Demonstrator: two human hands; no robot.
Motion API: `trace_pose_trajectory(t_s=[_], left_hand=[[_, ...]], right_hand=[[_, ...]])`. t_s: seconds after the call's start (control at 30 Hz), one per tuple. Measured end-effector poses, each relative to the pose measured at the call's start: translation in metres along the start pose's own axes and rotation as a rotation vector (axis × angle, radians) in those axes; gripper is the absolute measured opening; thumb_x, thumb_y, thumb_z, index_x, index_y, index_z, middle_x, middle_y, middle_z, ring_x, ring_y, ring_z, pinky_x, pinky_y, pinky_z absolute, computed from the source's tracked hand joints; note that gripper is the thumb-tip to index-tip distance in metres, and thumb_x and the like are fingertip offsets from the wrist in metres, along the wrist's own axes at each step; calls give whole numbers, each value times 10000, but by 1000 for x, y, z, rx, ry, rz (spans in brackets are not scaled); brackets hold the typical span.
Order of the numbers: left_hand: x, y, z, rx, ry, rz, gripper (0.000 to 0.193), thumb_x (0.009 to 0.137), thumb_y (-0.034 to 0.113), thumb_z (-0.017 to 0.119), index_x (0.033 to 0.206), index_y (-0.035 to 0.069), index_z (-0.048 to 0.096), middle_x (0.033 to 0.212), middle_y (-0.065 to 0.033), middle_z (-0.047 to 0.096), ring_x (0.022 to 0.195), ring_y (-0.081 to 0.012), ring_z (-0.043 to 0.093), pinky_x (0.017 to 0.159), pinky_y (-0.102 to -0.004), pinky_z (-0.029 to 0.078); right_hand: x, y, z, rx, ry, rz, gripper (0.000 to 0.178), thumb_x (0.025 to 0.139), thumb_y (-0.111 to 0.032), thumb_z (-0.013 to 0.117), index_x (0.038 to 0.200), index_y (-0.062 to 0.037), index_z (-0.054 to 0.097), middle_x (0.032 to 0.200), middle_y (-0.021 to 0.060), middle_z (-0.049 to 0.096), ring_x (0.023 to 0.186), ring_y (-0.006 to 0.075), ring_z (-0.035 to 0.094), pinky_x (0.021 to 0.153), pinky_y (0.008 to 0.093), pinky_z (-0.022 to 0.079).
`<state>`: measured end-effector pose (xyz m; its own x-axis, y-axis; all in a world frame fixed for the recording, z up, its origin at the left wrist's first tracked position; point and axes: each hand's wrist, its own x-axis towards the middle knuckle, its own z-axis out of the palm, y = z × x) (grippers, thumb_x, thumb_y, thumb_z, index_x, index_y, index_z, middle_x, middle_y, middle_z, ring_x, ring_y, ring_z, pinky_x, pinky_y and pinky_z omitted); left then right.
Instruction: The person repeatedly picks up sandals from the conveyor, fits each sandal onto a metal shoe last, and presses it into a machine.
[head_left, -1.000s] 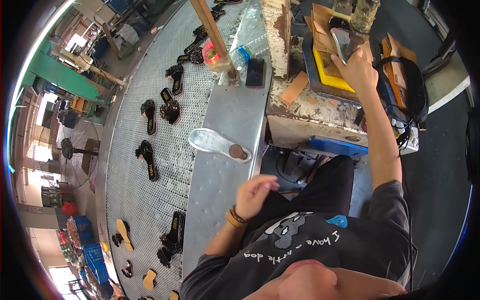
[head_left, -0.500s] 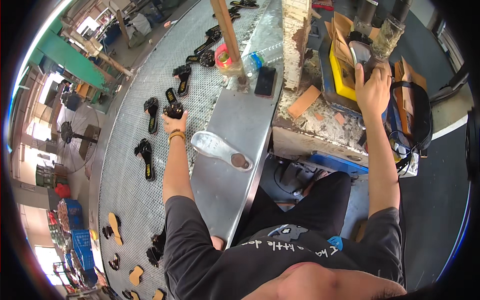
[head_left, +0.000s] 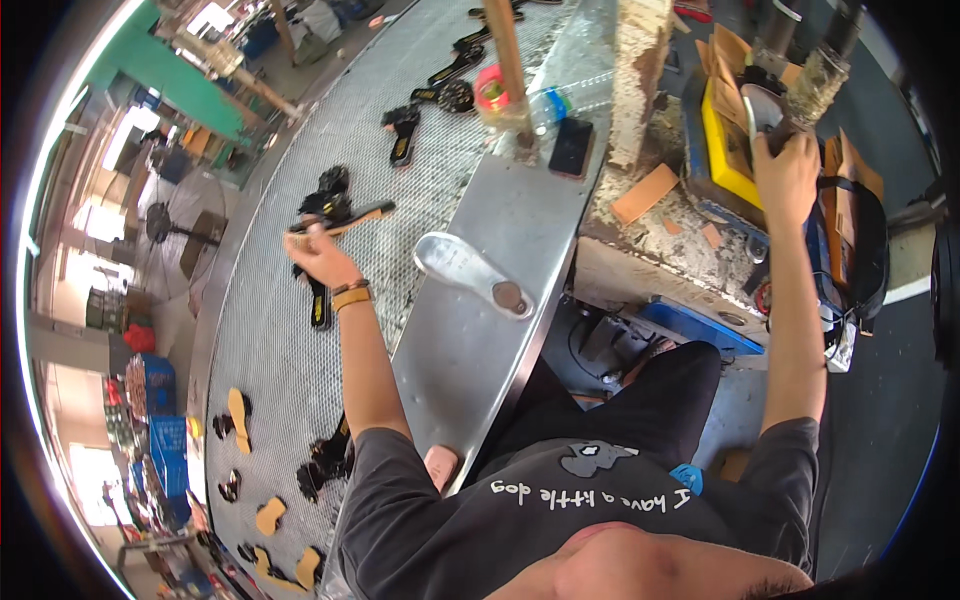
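My left hand (head_left: 325, 257) is closed on a black sandal (head_left: 362, 216), raised over the conveyor mesh (head_left: 300, 390) with its tan underside partly showing. Another black sandal (head_left: 318, 300) lies by the wrist, and dark shoe uppers show just beyond the fingers. My right hand (head_left: 787, 178) is curled at the yellow bin (head_left: 728, 150), against a pale curved piece (head_left: 764, 108); what its fingers hold is hidden. Between my arms, a shiny sole-shaped metal plate (head_left: 465, 268) with a brown round spot lies on the steel ledge (head_left: 440, 370).
More sandals (head_left: 404, 135) lie along the mesh, some with tan soles (head_left: 270, 515) up. A wooden post (head_left: 508, 75), tape roll (head_left: 490, 88), clear bottle (head_left: 550, 108) and black phone (head_left: 571, 148) stand or lie ahead. Brown boards (head_left: 853, 205) and a black bag (head_left: 873, 250) are at right.
My left hand has lifted a sandal off the mesh and tilted it, showing its underside. The right hand stays at the bin, its fingers more curled. The whole view has shifted slightly.
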<state>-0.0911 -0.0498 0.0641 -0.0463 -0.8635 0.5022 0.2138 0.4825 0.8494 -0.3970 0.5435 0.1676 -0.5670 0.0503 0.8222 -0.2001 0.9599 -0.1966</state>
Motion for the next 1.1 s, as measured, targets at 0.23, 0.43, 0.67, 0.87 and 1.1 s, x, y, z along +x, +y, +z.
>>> trace_pose_trajectory(t_s=[0.23, 0.43, 0.67, 0.87, 1.1], left_hand=[[-142, 163, -114, -927, -433, -884, 624, 1077, 484, 379, 1446, 10, 550, 1380, -172, 650, 1227, -355, 652, 1098, -541, 502], [-304, 233, -136, -633, -919, -1345, 824, 1006, 647, 528, 1552, 48, 384, 1373, -222, 624, 1155, -376, 693, 1008, -524, 555], [-314, 243, -120, -744, -701, -1430, 506, 1080, 246, 574, 1511, 59, 384, 1348, -179, 639, 1222, -336, 661, 1036, -495, 554], [-270, 165, -184, -441, 121, -1050, 633, 1094, 524, 341, 1304, -12, 602, 1225, -165, 700, 1116, -345, 684, 1017, -500, 549], [-308, 169, -177, -470, -250, -1060, 499, 1076, 365, 382, 1320, -23, 577, 1206, -177, 694, 1085, -296, 677, 968, -415, 541]], right_hand=[[30, 42, 68, 24, -247, 226, 527, 843, -400, 687, 1239, -54, 731, 1298, 212, 703, 1136, 417, 681, 1043, 487, 478], [-11, 28, 44, 822, -119, 549, 204, 883, -193, 730, 1030, -55, 763, 1098, 99, 732, 939, 235, 705, 843, 356, 546], [-222, -164, -171, 1326, -759, 382, 167, 899, -49, 677, 1054, -12, 728, 1120, 106, 726, 949, 181, 671, 767, 378, 550], [-308, -172, -200, 1804, -1702, 21, 252, 849, -13, 731, 1098, -19, 699, 1374, 178, 652, 1260, 294, 653, 1089, 398, 480], [-315, -194, -230, 1782, -1599, -10, 139, 861, 3, 730, 987, -35, 683, 1283, 150, 679, 1327, 324, 601, 1109, 427, 473]])
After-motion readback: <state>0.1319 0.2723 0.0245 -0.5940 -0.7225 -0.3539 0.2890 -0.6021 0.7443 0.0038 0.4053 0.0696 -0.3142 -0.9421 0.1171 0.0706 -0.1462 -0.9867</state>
